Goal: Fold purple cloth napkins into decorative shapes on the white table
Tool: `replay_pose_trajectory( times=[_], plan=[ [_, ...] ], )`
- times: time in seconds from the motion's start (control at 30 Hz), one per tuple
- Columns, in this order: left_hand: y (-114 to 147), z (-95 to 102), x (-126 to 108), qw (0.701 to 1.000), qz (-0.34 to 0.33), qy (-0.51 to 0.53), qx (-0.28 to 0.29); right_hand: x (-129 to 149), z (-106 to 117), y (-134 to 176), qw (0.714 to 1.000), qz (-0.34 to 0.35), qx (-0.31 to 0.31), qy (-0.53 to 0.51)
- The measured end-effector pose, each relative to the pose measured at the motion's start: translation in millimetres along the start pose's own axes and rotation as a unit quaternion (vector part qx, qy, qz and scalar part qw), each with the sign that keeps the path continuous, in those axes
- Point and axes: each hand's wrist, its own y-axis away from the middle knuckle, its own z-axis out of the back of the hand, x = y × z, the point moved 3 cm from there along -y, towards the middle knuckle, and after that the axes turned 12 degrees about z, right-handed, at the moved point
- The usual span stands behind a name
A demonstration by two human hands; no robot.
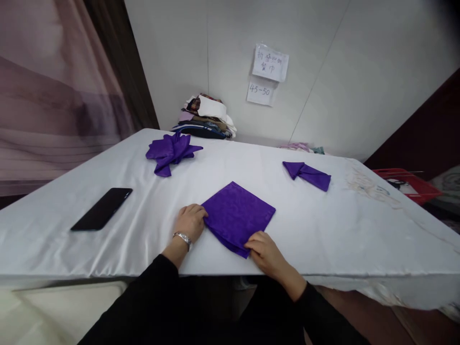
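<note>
A purple cloth napkin point(237, 213), folded into a square, lies at a slant near the front edge of the white-covered table point(323, 239). At its left corner, my left hand point(190, 221) pinches the fabric; a silver bracelet circles that wrist. My right hand point(264, 251) grips the near corner between thumb and fingers. The layers part slightly along the near edge between both hands. Toward the back left sits a heap of crumpled or pleated purple cloth point(170, 151). A purple napkin folded into a narrow tie-like shape point(309, 175) rests at the back right.
A black phone point(102, 209) lies on the table's left side. Folded clothes point(206, 117) are stacked behind the far edge, against the wall. Two paper signs point(269, 62) hang above. Beyond the right edge is a red basket point(408, 184); a sheer curtain point(57, 96) hangs left.
</note>
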Motion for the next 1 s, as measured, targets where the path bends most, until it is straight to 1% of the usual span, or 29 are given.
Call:
replay_pose_trajectory(
  times=[0.1, 0.17, 0.2, 0.27, 0.33, 0.4, 0.43, 0.5, 0.57, 0.63, 0.67, 0.73, 0.8, 0.87, 0.9, 0.93, 1.0],
  plan=[
    [1, 5.9, 20, 0.998, 0.058, -0.039, -0.005, -18, -8, -30, 0.998, 0.046, 0.026, 0.044],
    [3, 8.5, 27, 0.994, 0.089, -0.063, -0.009, -38, -5, -51, 0.994, 0.058, 0.056, 0.079],
    [5, 8.7, 27, 0.993, 0.093, -0.070, -0.007, -50, -1, -61, 0.991, 0.056, 0.066, 0.098],
    [11, 6.3, 21, 0.996, 0.067, -0.058, 0.007, -72, 10, -73, 0.988, 0.034, 0.077, 0.132],
    [18, 2.3, 13, 0.999, 0.012, -0.018, 0.026, -87, 21, -74, 0.987, -0.001, 0.073, 0.146],
    [25, 0.5, 8, 0.999, -0.022, 0.034, 0.027, -93, 28, -64, 0.989, -0.024, 0.059, 0.132],
    [28, 0.9, 8, 0.998, -0.024, 0.062, 0.022, -93, 30, -56, 0.991, -0.029, 0.051, 0.117],
    [28, 3.5, 11, 0.993, -0.006, 0.113, 0.017, -89, 32, -42, 0.995, -0.031, 0.037, 0.090],
    [21, 7.7, 13, 0.988, 0.019, 0.151, 0.015, -84, 34, -33, 0.996, -0.038, 0.024, 0.078],
    [8, 11.2, 9, 0.986, 0.030, 0.161, 0.004, -80, 36, -36, 0.996, -0.054, 0.000, 0.074],
    [-1, 11.9, 5, 0.987, 0.028, 0.156, -0.004, -78, 36, -42, 0.995, -0.061, -0.015, 0.071],
    [-19, 8.7, -6, 0.993, 0.010, 0.120, -0.014, -71, 30, -64, 0.995, -0.064, -0.040, 0.058],
    [-35, -1.6, -15, 0.998, 0.001, 0.057, 0.003, -62, 16, -94, 0.997, -0.049, -0.037, 0.043],
    [-45, -17.0, -17, 0.999, 0.020, -0.012, 0.046, -54, -5, -124, 0.999, -0.035, 0.000, 0.032],
    [-48, -24.9, -15, 0.996, 0.037, -0.039, 0.068, -52, -16, -137, 0.999, -0.039, 0.023, 0.030],
    [-49, -32.0, -12, 0.993, 0.055, -0.059, 0.086, -52, -26, -147, 0.997, -0.048, 0.045, 0.030],
    [-49, -42.3, -5, 0.988, 0.081, -0.080, 0.101, -60, -41, -162, 0.993, -0.078, 0.086, 0.036]
  ],
)
